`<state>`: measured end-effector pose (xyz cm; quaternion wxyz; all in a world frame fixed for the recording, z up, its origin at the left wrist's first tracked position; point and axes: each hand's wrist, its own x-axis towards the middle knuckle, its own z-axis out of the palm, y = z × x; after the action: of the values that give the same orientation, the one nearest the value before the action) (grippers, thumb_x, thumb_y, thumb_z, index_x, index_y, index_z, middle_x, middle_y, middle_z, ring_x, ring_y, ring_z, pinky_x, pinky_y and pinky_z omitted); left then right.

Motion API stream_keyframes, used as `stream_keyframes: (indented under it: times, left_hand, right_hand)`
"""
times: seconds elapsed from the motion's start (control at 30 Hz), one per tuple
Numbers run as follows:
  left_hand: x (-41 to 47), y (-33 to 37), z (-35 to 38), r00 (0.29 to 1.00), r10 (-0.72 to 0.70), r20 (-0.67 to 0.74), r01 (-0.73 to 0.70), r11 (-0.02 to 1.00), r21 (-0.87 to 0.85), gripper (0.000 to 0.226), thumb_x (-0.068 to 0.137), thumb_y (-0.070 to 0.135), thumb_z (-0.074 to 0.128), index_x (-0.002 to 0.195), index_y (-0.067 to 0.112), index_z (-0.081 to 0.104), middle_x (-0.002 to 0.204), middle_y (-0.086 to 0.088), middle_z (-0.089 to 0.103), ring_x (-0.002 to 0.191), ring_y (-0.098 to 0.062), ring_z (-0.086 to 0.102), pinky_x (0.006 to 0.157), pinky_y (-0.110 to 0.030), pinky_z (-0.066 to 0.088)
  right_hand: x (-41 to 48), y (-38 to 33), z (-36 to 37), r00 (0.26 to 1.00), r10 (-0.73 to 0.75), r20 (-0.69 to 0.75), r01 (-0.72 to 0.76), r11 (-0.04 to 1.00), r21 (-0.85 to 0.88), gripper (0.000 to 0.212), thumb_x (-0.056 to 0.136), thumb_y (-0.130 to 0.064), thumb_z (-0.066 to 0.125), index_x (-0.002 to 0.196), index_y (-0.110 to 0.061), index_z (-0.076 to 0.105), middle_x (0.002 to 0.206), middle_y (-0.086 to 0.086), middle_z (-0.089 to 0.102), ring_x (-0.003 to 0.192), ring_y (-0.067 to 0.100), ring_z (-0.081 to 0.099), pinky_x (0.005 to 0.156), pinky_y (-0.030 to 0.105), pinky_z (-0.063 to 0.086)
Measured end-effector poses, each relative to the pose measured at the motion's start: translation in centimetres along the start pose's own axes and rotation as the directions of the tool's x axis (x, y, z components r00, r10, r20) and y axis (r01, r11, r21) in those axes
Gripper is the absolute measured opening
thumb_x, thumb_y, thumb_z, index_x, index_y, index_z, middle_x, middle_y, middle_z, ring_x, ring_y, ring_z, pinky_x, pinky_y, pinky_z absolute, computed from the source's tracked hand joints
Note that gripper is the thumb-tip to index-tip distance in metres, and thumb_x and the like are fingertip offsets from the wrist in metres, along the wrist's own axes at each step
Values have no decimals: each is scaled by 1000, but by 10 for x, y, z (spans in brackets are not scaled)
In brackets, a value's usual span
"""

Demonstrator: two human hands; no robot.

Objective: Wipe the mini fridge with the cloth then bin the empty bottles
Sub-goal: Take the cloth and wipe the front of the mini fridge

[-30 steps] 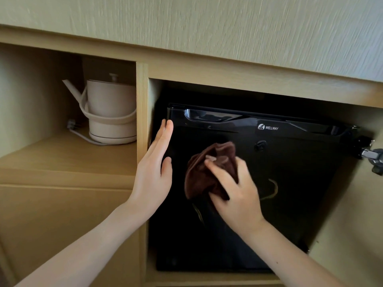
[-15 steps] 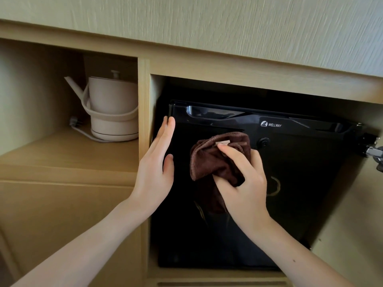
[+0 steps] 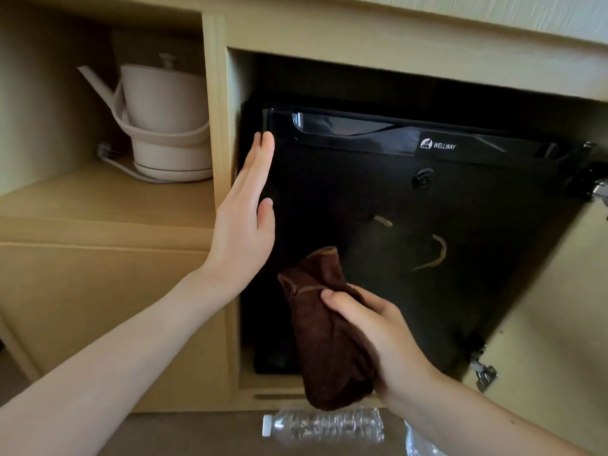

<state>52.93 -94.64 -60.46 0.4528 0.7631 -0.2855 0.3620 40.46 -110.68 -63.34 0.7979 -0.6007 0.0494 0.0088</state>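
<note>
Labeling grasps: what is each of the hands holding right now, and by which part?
Right hand grips the brown cloth around its bunched middle. Left hand holds nothing; it lies flat at the mini fridge's left edge.

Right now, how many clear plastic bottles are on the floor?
2: one clear bottle lies on its side below the black mini fridge; a crumpled bottle, seemingly, is cut off at the bottom edge. Others may be hidden.

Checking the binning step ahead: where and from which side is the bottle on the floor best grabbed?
Probably from above, round the ribbed middle of the bottle: it lies on its side, cap to the left, upper side exposed. The left hand holds nothing; the right hand grips the cloth.
</note>
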Motion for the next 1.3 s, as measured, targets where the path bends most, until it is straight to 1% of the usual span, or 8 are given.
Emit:
stream_keyframes:
  times: [0.2,0.3,0.4,0.67,0.83,1.0,1.1,1.3]
  left_hand:
    - [1,1,-2,1000,12,5,-12,1000,16,78,90,-17,42,158,14,18,166,-3,19,152,-8,11,113,-7,22]
    - [0,3,-2,1000,10,13,-10,1000,1,78,90,-17,42,158,14,18,166,-3,18,152,-8,11,111,-7,24]
    - [0,3,-3,1000,9,18,-9,1000,-1,77,91,-16,42,158,14,17,166,-3,17,150,-3,10,106,-2,25]
    - [-1,4,-3,1000,19,18,-19,1000,-1,78,91,-17,42,158,14,17,166,-3,17,152,-8,10,107,-1,23]
    - [-6,-3,2,998,58,-33,-57,998,34,77,92,-16,46,157,17,21,165,-3,19,150,3,10,114,-11,26]
    - [-18,-10,7,974,226,-27,-212,946,246,67,93,-6,57,153,9,33,163,-10,22,151,-8,18,117,-14,22]
    - [-11,-13,4,931,354,87,-358,842,404,61,96,0,55,152,6,33,161,-6,29,152,-21,22,123,-34,23]
    - [-7,-19,3,895,420,149,-423,699,577,53,97,11,52,148,3,42,158,-10,36,151,-24,25,124,-35,20]
  right_hand:
    - [-3,15,-1,993,111,31,-108,991,-83,16,91,-17,69,105,-14,77,101,12,77,88,21,76,68,25,59]
    - [-1,21,-3,1000,-10,-20,4,962,-272,45,88,-22,74,127,-40,60,107,-8,75,95,7,73,77,17,57]
    - [0,23,-6,986,-105,128,145,918,-368,57,95,-21,66,130,-61,44,106,-20,72,100,1,70,77,10,53]
    - [2,15,-7,938,-318,135,345,841,-417,25,94,-13,67,110,-31,74,110,-16,72,106,1,66,85,14,51]
    - [4,-18,-12,719,-693,45,592,579,-561,29,87,-32,73,114,-42,70,120,-18,68,122,8,58,107,37,43]
    - [33,-44,-31,485,-872,-68,620,397,-676,36,88,-20,74,122,-33,67,120,-6,62,117,-7,52,96,3,37]
    - [54,-42,-38,378,-922,-86,584,310,-751,44,88,-14,73,128,-27,63,120,1,51,112,-9,51,94,3,38]
    - [85,-30,-19,277,-959,68,538,95,-838,53,75,-30,83,124,-23,64,122,0,39,111,-9,44,98,2,34]
